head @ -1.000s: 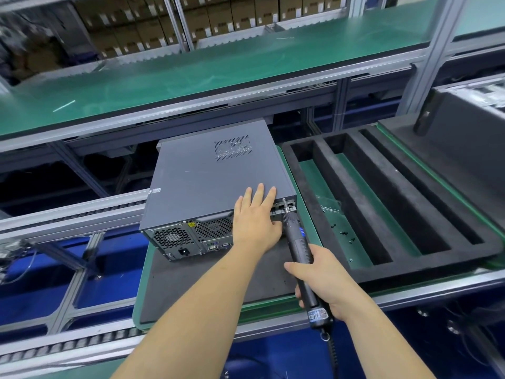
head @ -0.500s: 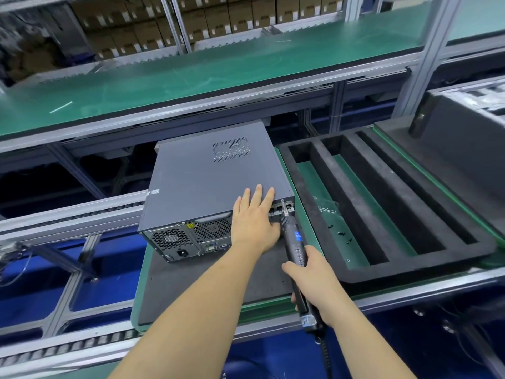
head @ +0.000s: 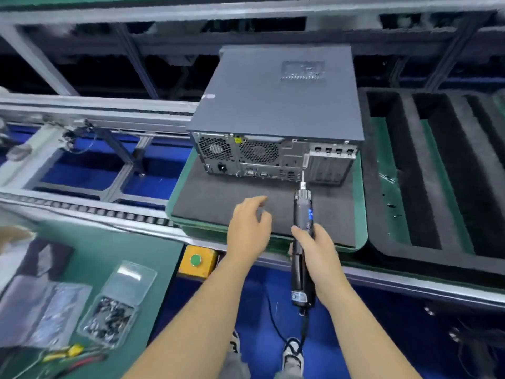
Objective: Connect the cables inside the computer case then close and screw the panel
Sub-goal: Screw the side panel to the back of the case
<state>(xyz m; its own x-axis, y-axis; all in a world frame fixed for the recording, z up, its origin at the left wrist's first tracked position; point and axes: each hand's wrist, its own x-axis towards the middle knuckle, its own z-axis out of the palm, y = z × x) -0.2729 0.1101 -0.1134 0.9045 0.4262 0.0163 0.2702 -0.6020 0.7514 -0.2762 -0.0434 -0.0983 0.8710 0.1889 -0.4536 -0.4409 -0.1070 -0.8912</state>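
The computer case [head: 276,97] lies on its side on a dark foam pad [head: 218,203] that sits on a green tray [head: 362,214], its closed side panel [head: 262,105] facing up and its rear face, with two fan grilles and a row of ports, turned toward the near edge. The right hand [head: 314,251] grips a black electric screwdriver [head: 302,228] around the middle of its barrel, fingers wrapped round it; the bit points away toward the far side, its tip close to the lower rear face of the case, though contact cannot be made out. The tool's cord hangs down from its near end. The left hand [head: 250,225] hovers over the foam pad just left of the screwdriver, fingers loosely curled and holding nothing, apart from the case. To the right of the tray lies a black foam insert [head: 404,165] with long slots. On the green bench at the near left stands an opened clear plastic box of dark screws [head: 112,321], and beside the tray's near edge is a yellow box with a green button [head: 196,260]
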